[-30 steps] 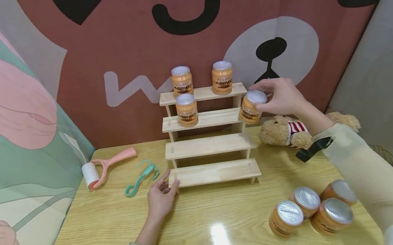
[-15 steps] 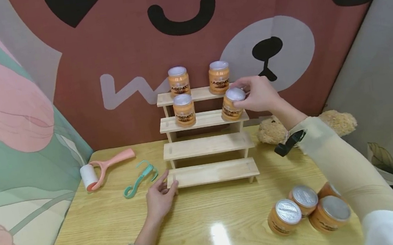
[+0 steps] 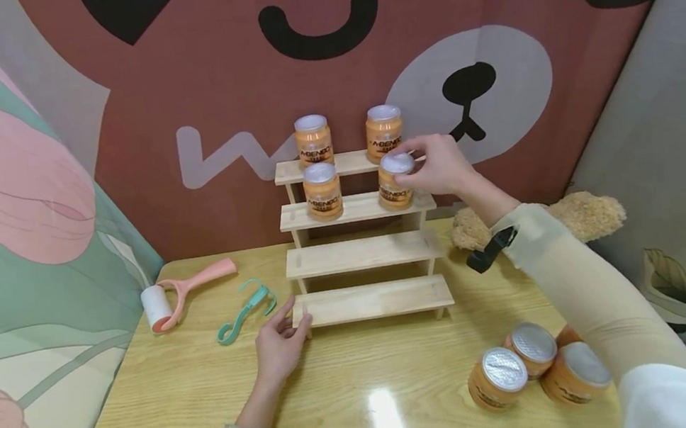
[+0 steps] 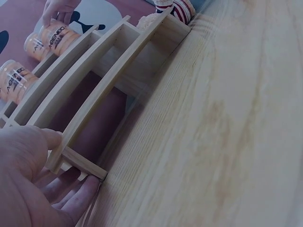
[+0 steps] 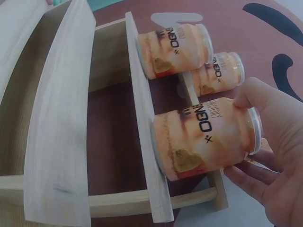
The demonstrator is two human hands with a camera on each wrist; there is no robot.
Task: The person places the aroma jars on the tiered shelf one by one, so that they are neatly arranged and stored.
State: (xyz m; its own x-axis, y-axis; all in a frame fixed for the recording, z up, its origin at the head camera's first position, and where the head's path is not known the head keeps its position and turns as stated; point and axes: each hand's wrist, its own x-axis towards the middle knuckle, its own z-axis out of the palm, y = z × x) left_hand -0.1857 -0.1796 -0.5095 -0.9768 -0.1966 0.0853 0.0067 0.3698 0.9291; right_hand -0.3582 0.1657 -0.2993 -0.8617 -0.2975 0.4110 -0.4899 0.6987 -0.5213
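An orange jar [image 3: 394, 190] is pinched near its top by the thumb and fingers of the right hand [image 3: 445, 166] and held upright, its base at the second-highest tier of a wooden rack [image 3: 364, 254]. Beneath these fingers, that tier's right end is reached just past the jar; to their left, a gap is left before a matching jar [image 3: 324, 198]. Close behind the fingertips stands a top-tier jar [image 3: 383, 130], with another jar [image 3: 313, 139] farther left. The lowest tier's left end is gripped between the thumb and fingers of the left hand [image 3: 279, 347].

The rack is borne by a wood-grained table [image 3: 180, 405], on which a turquoise hook [image 3: 258, 298] and a pink roller [image 3: 193, 281] are seen left of the left fingers. Grouped jars [image 3: 497, 381] are placed well below the right fingers, partly hidden by the forearm. A brown printed backdrop [image 3: 204, 81] is hung behind.
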